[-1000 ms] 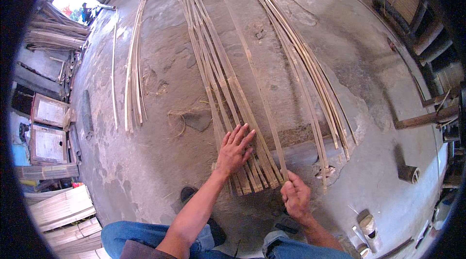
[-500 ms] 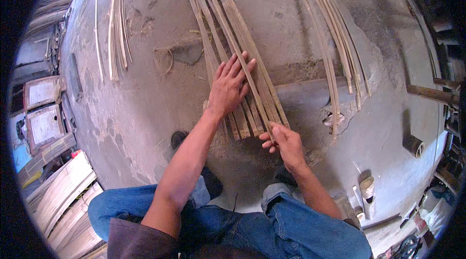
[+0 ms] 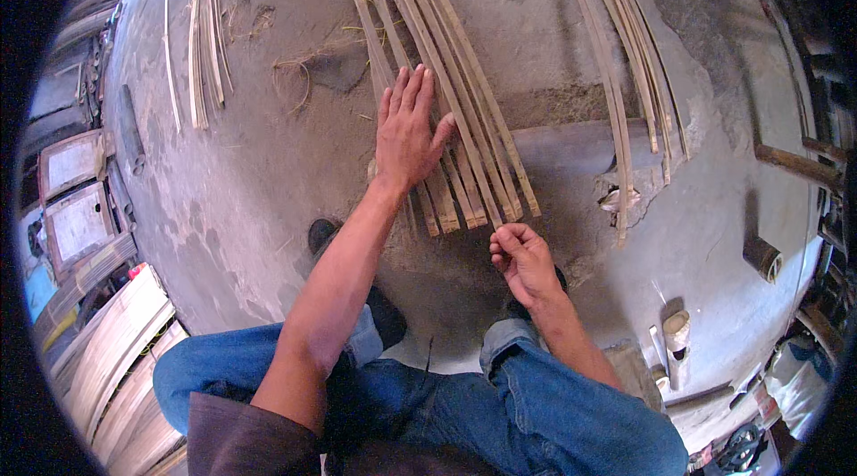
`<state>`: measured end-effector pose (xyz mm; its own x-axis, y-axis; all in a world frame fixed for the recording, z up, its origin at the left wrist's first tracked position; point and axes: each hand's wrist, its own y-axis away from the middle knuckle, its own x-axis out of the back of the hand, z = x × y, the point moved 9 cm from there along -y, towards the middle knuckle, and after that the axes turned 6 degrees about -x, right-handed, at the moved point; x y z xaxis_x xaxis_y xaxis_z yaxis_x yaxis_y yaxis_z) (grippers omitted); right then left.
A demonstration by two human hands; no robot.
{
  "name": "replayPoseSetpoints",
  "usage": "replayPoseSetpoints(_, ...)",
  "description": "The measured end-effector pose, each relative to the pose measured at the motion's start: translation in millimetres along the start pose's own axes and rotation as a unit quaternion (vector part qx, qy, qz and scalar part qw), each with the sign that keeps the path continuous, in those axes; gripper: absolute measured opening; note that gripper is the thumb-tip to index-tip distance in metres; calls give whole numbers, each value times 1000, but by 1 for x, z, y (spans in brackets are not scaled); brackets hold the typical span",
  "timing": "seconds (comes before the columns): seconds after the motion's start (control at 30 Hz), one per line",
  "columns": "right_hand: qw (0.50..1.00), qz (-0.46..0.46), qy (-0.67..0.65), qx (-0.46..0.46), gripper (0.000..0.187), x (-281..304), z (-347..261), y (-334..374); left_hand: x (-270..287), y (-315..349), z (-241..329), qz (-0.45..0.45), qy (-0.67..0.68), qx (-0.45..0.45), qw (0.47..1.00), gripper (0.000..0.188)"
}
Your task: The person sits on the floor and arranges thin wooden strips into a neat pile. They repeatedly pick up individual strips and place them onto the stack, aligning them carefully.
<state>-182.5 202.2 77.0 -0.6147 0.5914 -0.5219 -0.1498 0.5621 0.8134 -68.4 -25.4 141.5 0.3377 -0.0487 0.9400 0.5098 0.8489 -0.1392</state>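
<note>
A row of long, thin bamboo strips (image 3: 482, 132) runs away from me on the floor, their near ends roughly side by side. My left hand (image 3: 407, 132) lies flat across the left strips, its fingers stretched forward and the thumb out to the side. With thumb and fingertips, my right hand (image 3: 525, 264) pinches the near end of one bamboo strip (image 3: 483, 193) in the middle of the row. That end sticks out slightly toward me past its neighbours.
More thin strips (image 3: 203, 39) lie at the far left, and another group (image 3: 616, 57) at the right. A bamboo tube (image 3: 761, 259) rests on the right side of the concrete floor (image 3: 223, 235). Wide pale slats (image 3: 120, 342) are stacked at the lower left. My bent knees flank the work.
My left hand has shifted left off the middle strip and flattened over the left ones. My right hand's loosely curled fingers have closed into a pinch at the strip's end.
</note>
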Motion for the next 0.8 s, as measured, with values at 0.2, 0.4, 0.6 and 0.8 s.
replayPoseSetpoints(0.2,999,39,33,1,16,-6,3,-7,-4,2,-8,5,-3,5,1000,58)
replayPoseSetpoints(0.4,996,54,42,61,18,-6,-5,-6,-2,1,-3,-8,-17,10,1000,57)
replayPoseSetpoints(0.6,998,13,-58,34,17,-5,-9,-6,-3,0,-4,-5,-33,12,999,57)
replayPoseSetpoints(0.8,993,67,-22,92,14,2,-24,-10,2,-2,9,1,-34,-10,999,55)
